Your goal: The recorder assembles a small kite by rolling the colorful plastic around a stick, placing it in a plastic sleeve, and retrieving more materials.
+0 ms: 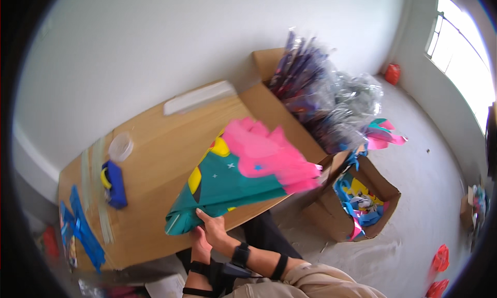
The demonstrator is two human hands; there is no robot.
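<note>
In front of me I hold a folded sheet of printed cloth or thin film [238,176], too smooth in the picture to tell which. It is green with yellow patches, and its wide upper right end is pink with a jagged edge. It narrows to a point at the lower left, above the table's near edge. My right hand [215,229] grips the lower edge, thumb on top and the other fingers mostly hidden. Beside it, my left hand [199,239] holds the same edge from below, its fingers largely out of sight under the sheet.
On the wooden table [150,148] are a blue tape dispenser [116,187], a clear tape roll [120,146], a white flat strip [199,98] and blue strips [85,236]. Right of it stand a carton with plastic-wrapped purple packages [305,86] and a cardboard box [326,215] of colourful scraps.
</note>
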